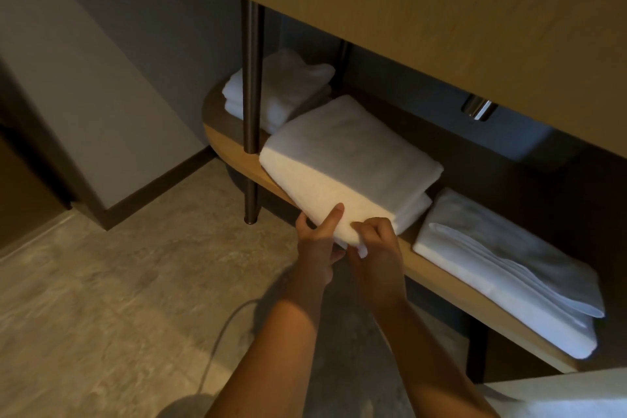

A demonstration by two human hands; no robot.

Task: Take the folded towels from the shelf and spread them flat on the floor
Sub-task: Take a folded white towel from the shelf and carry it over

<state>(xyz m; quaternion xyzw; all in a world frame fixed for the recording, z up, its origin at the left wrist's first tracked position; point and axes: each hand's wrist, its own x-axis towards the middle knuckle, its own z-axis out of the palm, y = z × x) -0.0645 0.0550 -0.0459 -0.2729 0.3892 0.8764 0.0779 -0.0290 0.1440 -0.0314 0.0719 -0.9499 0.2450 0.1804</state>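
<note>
Folded white terry towel [349, 159] juts over the front edge of the low wooden shelf [441, 276], its near corner pinched by the left hand [317, 244] and right hand [376, 244], both arms outstretched; beside it, a dark metal post [251, 78], with more folded towels either side

Dim, warm light is falling from the near side, brightening the front edge of the middle towel [325, 193] while the cabinet [441, 10] is casting shadow over the shelf [230, 142]. Wide-angle distortion is bending the edges; the floor [101, 299] is appearing slightly blurred.
</note>
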